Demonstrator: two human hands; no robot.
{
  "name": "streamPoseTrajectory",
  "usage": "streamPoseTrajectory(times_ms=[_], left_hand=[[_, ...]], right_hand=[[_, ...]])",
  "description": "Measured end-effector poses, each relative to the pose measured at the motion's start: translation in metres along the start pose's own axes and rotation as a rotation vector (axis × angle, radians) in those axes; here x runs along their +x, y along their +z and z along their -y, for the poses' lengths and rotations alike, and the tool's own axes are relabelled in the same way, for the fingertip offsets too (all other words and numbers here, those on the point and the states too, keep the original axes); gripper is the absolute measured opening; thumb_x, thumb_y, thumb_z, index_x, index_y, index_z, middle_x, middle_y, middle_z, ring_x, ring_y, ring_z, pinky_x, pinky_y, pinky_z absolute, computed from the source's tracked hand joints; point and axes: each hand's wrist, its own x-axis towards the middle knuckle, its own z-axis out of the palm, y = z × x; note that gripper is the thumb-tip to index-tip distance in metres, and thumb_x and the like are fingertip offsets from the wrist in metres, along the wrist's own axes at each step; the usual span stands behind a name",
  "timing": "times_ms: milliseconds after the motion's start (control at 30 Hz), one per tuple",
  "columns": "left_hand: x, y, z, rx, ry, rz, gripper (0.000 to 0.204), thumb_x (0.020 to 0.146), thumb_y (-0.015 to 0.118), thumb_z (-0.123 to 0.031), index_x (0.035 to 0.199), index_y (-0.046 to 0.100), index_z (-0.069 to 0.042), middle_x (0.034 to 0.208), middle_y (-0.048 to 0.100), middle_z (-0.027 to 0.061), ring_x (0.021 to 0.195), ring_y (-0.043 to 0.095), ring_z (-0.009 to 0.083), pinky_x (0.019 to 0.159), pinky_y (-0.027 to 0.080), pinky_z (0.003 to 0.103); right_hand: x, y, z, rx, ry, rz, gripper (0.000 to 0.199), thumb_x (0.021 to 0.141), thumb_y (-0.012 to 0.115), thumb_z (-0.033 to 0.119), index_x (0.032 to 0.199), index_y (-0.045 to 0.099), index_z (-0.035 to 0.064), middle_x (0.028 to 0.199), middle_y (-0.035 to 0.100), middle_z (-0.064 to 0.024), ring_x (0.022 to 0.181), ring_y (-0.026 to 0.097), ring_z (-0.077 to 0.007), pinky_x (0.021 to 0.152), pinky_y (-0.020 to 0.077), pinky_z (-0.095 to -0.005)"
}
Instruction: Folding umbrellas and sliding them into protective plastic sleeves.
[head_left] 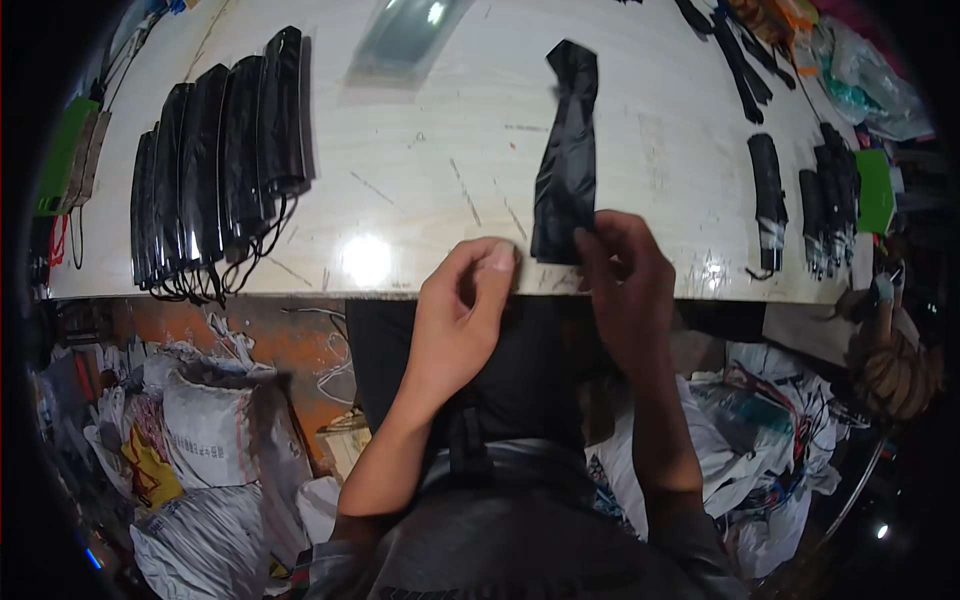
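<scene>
A flat black fabric sleeve (568, 165) lies lengthwise on the white table, its far end creased and bent over. At its lower right corner my right hand (632, 265) pinches the fabric between thumb and fingers. My left hand (468, 295) hovers at the table's front edge, left of the sleeve and apart from it. Its thumb and forefinger are closed together; whatever lies between the tips, if anything, is too small to tell.
Black folded umbrellas (205, 165) with cord loops lie in a row at left. More umbrellas (768, 195) lie at right, near black strips (735, 65). Clear plastic bags (405, 35) sit at the back. White sacks (205, 430) crowd the floor below the table edge (400, 295).
</scene>
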Motion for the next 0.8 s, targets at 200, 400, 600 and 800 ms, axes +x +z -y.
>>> streamPoseTrajectory(times_ms=[200,400,600,800], left_hand=[[-0.024,0.016,0.010,-0.092,-0.079,0.013,0.018,0.099,0.064,-0.012,0.107,0.068,0.004,0.074,0.062,0.0003,0.063,0.051,0.0054,0.058,0.043,0.021],[-0.053,0.019,0.000,0.003,0.018,-0.089,0.016,0.098,0.066,-0.012,0.098,0.070,0.003,0.070,0.060,-0.0008,0.057,0.050,0.0052,0.053,0.041,0.019],[-0.061,0.022,-0.001,-0.011,0.052,-0.054,0.015,0.098,0.065,-0.011,0.098,0.070,0.004,0.071,0.061,0.0014,0.056,0.051,0.0064,0.052,0.042,0.018],[-0.062,0.021,0.002,-0.001,0.056,-0.044,0.020,0.101,0.061,-0.012,0.106,0.068,0.006,0.074,0.064,0.0049,0.054,0.054,0.0089,0.050,0.045,0.020]], right_hand=[[-0.062,0.006,0.004,0.043,-0.019,0.022,0.023,0.091,0.070,0.007,0.112,0.062,0.0015,0.078,0.063,-0.0032,0.062,0.051,-0.0082,0.059,0.0439,-0.0225],[-0.083,-0.002,0.002,0.343,0.051,0.007,0.021,0.089,0.071,0.005,0.108,0.064,0.0010,0.080,0.064,-0.0031,0.061,0.049,-0.0075,0.058,0.0415,-0.0223],[-0.096,-0.008,0.000,0.555,0.042,0.016,0.017,0.086,0.071,-0.001,0.103,0.066,0.0012,0.079,0.061,-0.0018,0.062,0.048,-0.0077,0.057,0.0400,-0.0229],[-0.102,-0.020,-0.014,0.190,-0.164,0.007,0.018,0.084,0.070,-0.006,0.100,0.066,0.0009,0.080,0.058,-0.0020,0.066,0.051,-0.0092,0.060,0.0421,-0.0231]])
